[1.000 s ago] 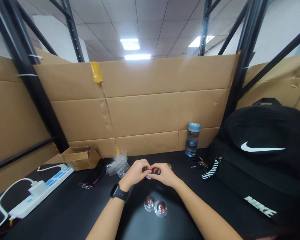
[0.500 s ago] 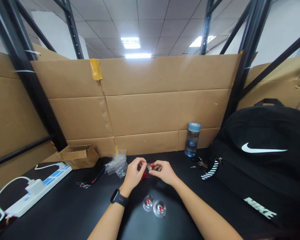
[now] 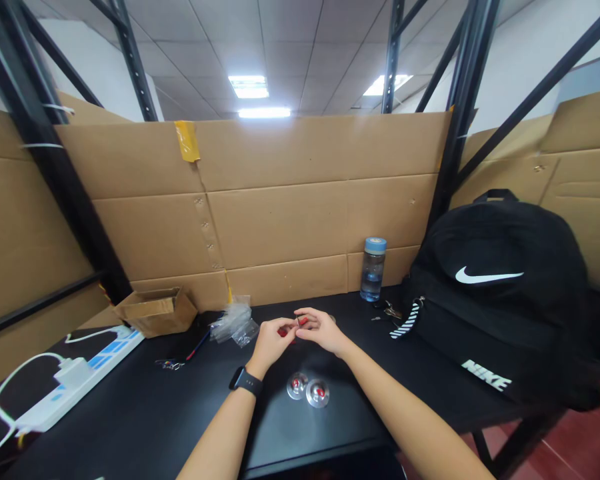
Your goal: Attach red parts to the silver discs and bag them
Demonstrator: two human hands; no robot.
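Note:
My left hand (image 3: 273,340) and my right hand (image 3: 323,331) meet fingertip to fingertip above the black table. Between the right fingers shows a small red piece (image 3: 303,321). My left thumb and forefinger are pinched together against it at a thin part; the fingers hide what they grip. More red (image 3: 283,331) shows behind the left fingers. Nearer me, two clear round discs like suction cups lie side by side on the table, the left disc (image 3: 297,395) and the right disc (image 3: 324,401), each with a red centre.
Crumpled clear plastic bags (image 3: 235,323) and a small cardboard box (image 3: 156,312) stand left of my hands, with a white power strip (image 3: 65,393). A water bottle (image 3: 373,270), keys (image 3: 393,311) and a black backpack (image 3: 495,313) are right. The table's front edge (image 3: 310,460) shows.
My view has turned right and shows more floor. My fingers have shifted around the small piece, and the right fingers are more upright. The discs lie as before.

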